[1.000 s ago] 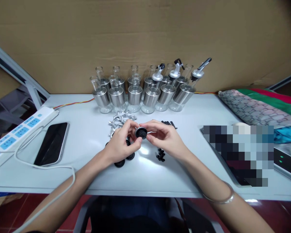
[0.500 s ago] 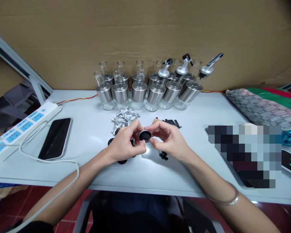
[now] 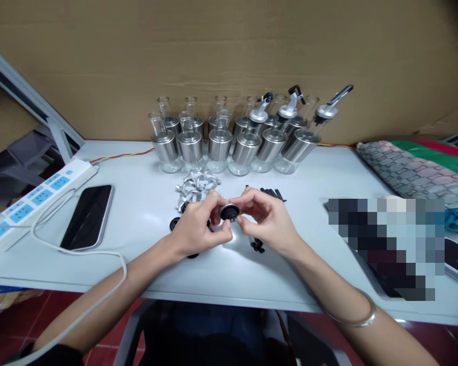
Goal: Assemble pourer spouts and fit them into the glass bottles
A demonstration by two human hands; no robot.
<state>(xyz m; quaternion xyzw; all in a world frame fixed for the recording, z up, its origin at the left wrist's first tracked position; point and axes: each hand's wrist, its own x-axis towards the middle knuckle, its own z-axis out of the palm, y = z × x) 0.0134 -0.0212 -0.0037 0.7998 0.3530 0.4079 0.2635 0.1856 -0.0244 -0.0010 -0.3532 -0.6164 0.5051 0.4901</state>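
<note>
Between my two hands is a black ribbed bottle stopper with a silver rim, its narrow end tipped toward me. My left hand pinches its left side with thumb and fingers. The thumb and fingertips of my right hand grip its right side. Silver ring-shaped parts with tabs lie in a pile just beyond my left hand. Round black parts are partly hidden beneath that hand. Slim black levers rest behind my right hand, and small black pieces lie below it.
Glass bottles with steel sleeves stand in rows at the back; three front ones carry silver pourers. On the left are a phone, a power strip and a white cable. Patterned fabric lies at right.
The stopper has tilted slightly, showing a little more of its silver rim. My left thumb has shifted slightly right; both hands keep their hold.
</note>
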